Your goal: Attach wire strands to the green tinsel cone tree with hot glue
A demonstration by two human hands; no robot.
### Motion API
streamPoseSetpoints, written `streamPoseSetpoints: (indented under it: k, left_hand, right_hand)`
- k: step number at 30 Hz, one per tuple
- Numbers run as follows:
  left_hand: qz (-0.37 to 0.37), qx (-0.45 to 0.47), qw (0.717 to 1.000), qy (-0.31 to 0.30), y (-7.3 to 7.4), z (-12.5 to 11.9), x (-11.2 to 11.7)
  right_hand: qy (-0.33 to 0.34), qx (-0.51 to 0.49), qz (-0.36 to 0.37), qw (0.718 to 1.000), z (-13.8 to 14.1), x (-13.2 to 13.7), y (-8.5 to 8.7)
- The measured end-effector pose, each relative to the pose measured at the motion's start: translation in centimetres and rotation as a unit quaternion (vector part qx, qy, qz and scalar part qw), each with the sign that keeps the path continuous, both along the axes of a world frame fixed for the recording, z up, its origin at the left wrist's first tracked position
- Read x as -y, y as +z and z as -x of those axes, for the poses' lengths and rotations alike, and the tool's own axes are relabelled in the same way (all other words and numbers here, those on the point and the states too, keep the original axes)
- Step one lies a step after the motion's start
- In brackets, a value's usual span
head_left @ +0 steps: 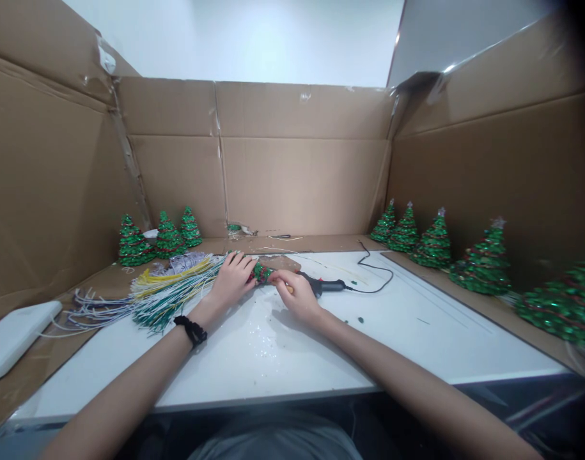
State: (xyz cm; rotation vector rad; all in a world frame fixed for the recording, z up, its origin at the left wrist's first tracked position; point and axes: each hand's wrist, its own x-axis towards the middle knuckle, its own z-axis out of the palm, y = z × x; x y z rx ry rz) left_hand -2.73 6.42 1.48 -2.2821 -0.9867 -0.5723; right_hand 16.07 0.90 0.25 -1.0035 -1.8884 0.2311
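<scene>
My left hand (233,276) lies over a small green and red beaded tree (260,273) that rests on its side on the white table (282,358); its fingers curl round the tree's wide end. My right hand (298,295) pinches at the tree's tip from the right. Just behind my right hand lies a black glue gun (327,285), its cord (376,276) trailing to the back. A black band sits on my left wrist.
A bundle of yellow, green and white wires (162,292) lies left of my hands. Finished beaded trees stand at the back left (158,239) and along the right wall (436,246). A white flat box (11,335) sits far left. Cardboard walls (302,172) enclose the table.
</scene>
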Motion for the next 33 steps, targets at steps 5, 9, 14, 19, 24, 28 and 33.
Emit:
streamPoseSetpoints:
  k: [5,9,14,19,24,28,33]
  left_hand:
    - [0.005,0.010,1.000,-0.006,0.05,-0.01,0.13]
    - [0.008,0.015,1.000,-0.006,0.06,-0.01,0.17]
    - [0.007,0.017,1.000,-0.005,-0.04,-0.02,0.10]
    - [0.004,0.019,1.000,-0.005,-0.06,-0.11,0.15]
    - [0.002,0.025,1.000,-0.006,-0.05,-0.20,0.37]
    - [0.002,0.035,0.999,0.000,-0.17,-0.18,0.42]
    - [-0.004,0.017,0.999,0.030,-0.43,-0.21,0.36]
  right_hand:
    - [0.000,-0.008,-0.013,1.000,-0.08,-0.06,-0.16]
    - [-0.001,-0.002,-0.016,1.000,-0.05,-0.14,-0.25]
    - [-0.008,0.004,-0.010,1.000,0.03,-0.24,-0.32]
    - [-0.008,0.008,-0.011,1.000,0.05,-0.19,-0.30]
    - [-0.012,0.008,-0.015,1.000,0.02,-0.37,-0.51]
    - [-0.013,0.011,-0.021,1.000,0.05,-0.44,-0.63]
    - [0.001,0.038,-0.030,0.999,0.09,-0.18,-0.40]
